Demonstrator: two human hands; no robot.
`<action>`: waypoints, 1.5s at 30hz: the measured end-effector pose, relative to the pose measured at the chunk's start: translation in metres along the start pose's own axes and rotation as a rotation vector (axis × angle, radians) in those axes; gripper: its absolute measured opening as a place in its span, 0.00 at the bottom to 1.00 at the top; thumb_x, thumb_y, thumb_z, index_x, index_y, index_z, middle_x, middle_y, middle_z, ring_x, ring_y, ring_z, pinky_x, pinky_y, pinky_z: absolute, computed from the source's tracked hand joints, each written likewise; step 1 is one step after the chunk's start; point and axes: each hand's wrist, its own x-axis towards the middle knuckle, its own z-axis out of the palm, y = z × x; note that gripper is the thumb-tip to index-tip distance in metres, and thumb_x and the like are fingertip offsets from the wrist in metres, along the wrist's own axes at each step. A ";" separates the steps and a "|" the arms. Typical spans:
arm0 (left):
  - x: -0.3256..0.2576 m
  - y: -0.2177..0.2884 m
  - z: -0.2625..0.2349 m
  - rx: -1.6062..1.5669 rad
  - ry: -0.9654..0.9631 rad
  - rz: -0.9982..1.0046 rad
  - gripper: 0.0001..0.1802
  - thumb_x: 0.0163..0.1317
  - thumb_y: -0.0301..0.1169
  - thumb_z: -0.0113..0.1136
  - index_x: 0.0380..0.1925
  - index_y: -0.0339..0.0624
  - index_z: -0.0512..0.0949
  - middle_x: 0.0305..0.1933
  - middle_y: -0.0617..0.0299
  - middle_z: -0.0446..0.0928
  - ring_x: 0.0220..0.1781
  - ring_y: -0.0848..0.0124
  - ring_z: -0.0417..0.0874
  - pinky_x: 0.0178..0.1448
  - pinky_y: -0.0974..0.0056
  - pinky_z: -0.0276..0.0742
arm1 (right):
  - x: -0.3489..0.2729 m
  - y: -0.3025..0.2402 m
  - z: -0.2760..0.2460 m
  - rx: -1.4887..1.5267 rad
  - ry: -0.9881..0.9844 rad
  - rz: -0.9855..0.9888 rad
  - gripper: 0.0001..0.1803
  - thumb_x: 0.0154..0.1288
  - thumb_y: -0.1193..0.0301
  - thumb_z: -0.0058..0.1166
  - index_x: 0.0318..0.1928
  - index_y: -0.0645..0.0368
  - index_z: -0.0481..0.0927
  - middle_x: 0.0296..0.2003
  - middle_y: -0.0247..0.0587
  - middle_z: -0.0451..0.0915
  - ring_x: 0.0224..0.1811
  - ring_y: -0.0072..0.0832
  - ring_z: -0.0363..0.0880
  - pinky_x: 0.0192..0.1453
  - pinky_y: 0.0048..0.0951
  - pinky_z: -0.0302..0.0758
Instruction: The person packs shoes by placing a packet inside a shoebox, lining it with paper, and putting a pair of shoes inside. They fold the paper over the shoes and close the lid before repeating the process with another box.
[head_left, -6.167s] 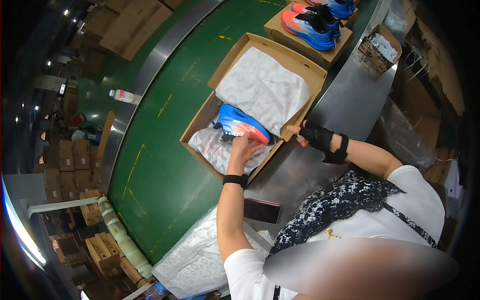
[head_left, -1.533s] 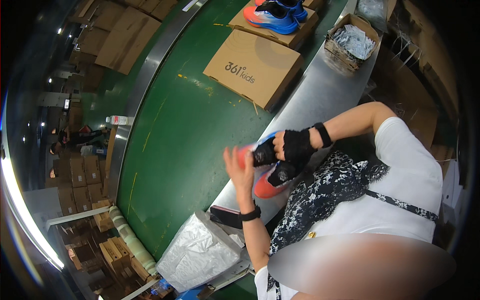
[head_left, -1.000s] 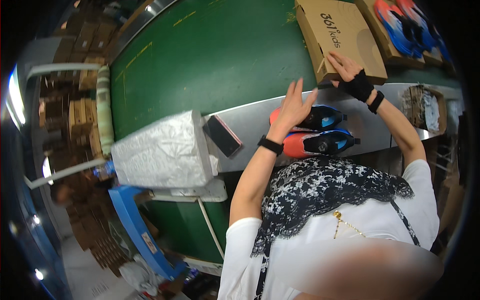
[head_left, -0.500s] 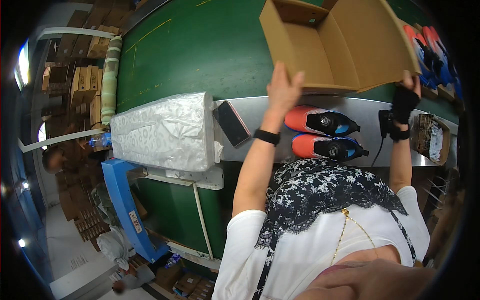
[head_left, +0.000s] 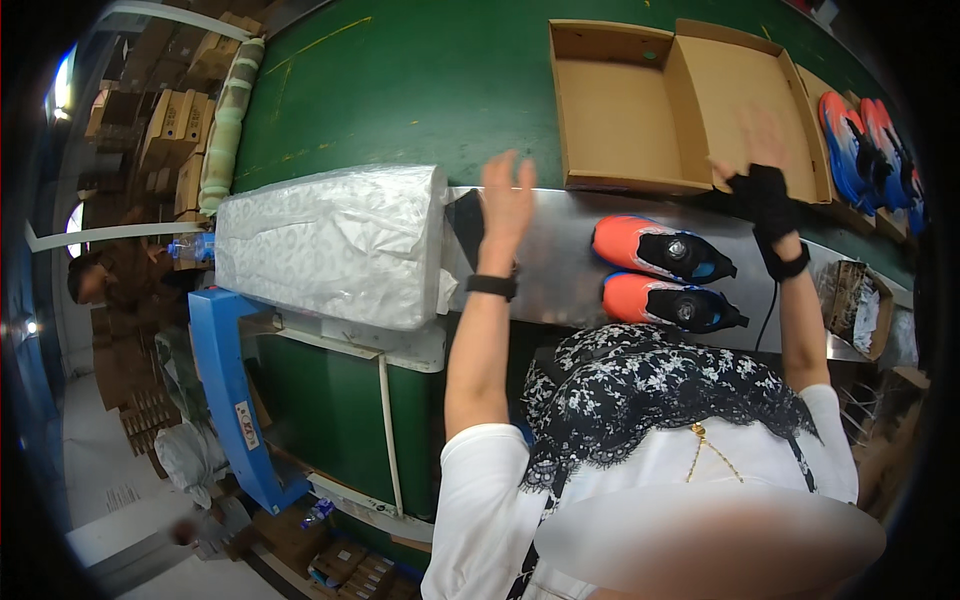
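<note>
An empty cardboard shoebox [head_left: 625,120] lies open on the green surface, its lid [head_left: 735,90] folded back to the right. My left hand [head_left: 508,205] hovers to the left of the box, holding nothing, fingers apart. Beneath it, a dark phone [head_left: 464,228] is partly covered. My right hand [head_left: 768,190], in a black fingerless glove, is over the lid's near part; its fingers look outstretched and blurred by motion. Close to me on the metal ledge sit two orange-red and black shoes, the farther shoe [head_left: 662,248] and the nearer shoe [head_left: 672,302], toes to the left.
A plastic-wrapped stack of patterned white paper [head_left: 325,245] lies at the left, above a blue frame [head_left: 232,400]. More orange and blue shoes [head_left: 852,150] stand at the far right. A small carton of scraps [head_left: 853,310] is at the ledge's right end. A person [head_left: 115,270] is farther left.
The tilted shoebox has come down flat on the green surface, and both hands have let go. My left hand has moved left over the phone; my right has shifted left across the lid.
</note>
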 end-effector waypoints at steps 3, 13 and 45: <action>-0.001 -0.046 -0.076 0.181 0.221 -0.083 0.17 0.53 0.34 0.53 0.38 0.32 0.72 0.38 0.44 0.70 0.43 0.53 0.69 0.49 0.56 0.64 | 0.026 -0.086 -0.008 -0.048 -0.319 0.008 0.37 0.48 0.53 0.54 0.60 0.43 0.57 0.61 0.48 0.52 0.65 0.47 0.42 0.58 0.65 0.37; -0.065 -0.146 -0.236 0.554 0.243 -0.456 0.17 0.58 0.38 0.45 0.21 0.34 0.69 0.21 0.51 0.72 0.25 0.56 0.74 0.31 0.57 0.70 | 0.004 -0.130 0.027 0.034 -0.806 -0.156 0.48 0.42 0.60 0.61 0.61 0.57 0.49 0.55 0.54 0.59 0.58 0.46 0.57 0.56 0.60 0.50; 0.020 0.031 -0.020 0.925 -0.338 0.263 0.38 0.51 0.52 0.49 0.59 0.44 0.55 0.63 0.42 0.47 0.67 0.47 0.40 0.55 0.28 0.39 | -0.033 0.155 -0.043 0.557 0.950 1.314 0.20 0.50 0.57 0.53 0.27 0.65 0.73 0.21 0.45 0.76 0.25 0.29 0.73 0.31 0.31 0.69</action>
